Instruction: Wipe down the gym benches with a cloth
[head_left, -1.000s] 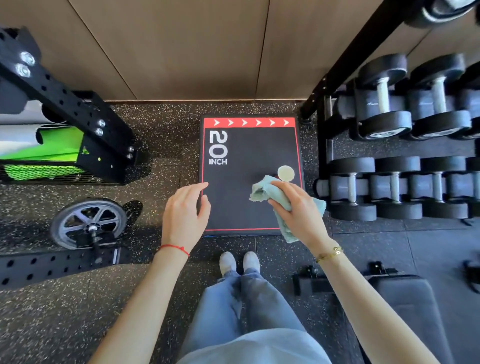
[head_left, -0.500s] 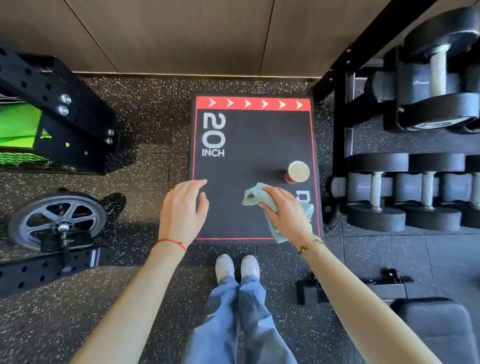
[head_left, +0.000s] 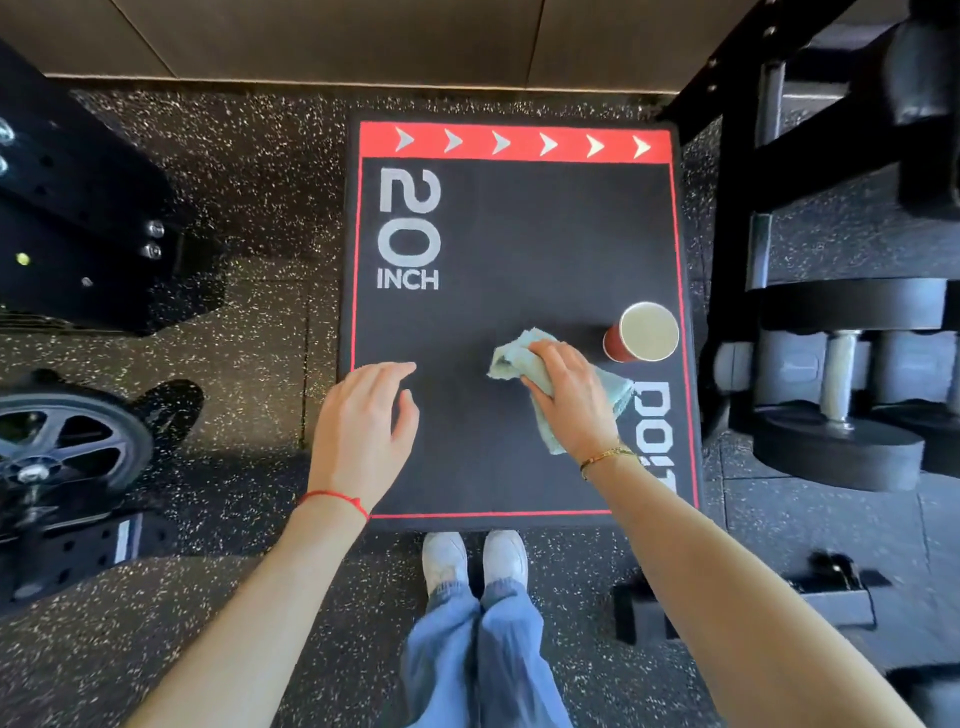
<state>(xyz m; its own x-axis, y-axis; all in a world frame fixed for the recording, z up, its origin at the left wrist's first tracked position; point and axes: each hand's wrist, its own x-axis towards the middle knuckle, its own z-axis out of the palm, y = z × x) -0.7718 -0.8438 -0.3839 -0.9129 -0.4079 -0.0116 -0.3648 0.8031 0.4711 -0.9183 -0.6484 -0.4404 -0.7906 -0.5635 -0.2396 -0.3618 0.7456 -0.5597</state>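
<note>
A black box (head_left: 545, 234) with a red border and "20 INCH" printed on top stands in front of me. My right hand (head_left: 571, 395) grips a crumpled light-blue cloth (head_left: 514, 356) and presses it on the box top, right of centre. My left hand (head_left: 363, 431) hovers open over the box's near left edge, fingers spread and holding nothing. A red paper cup (head_left: 641, 335) stands upright on the box just right of the cloth.
A dumbbell rack (head_left: 841, 322) stands close on the right. A black steel frame (head_left: 88, 249) and a wheel (head_left: 67, 452) lie on the left. A wall runs behind the box. My feet (head_left: 475, 561) touch the box's near edge; a bench base (head_left: 826, 597) sits at right.
The camera has come closer to the box. My right hand with the cloth has lowered onto the box top near the cup; my left hand stays near the left edge.
</note>
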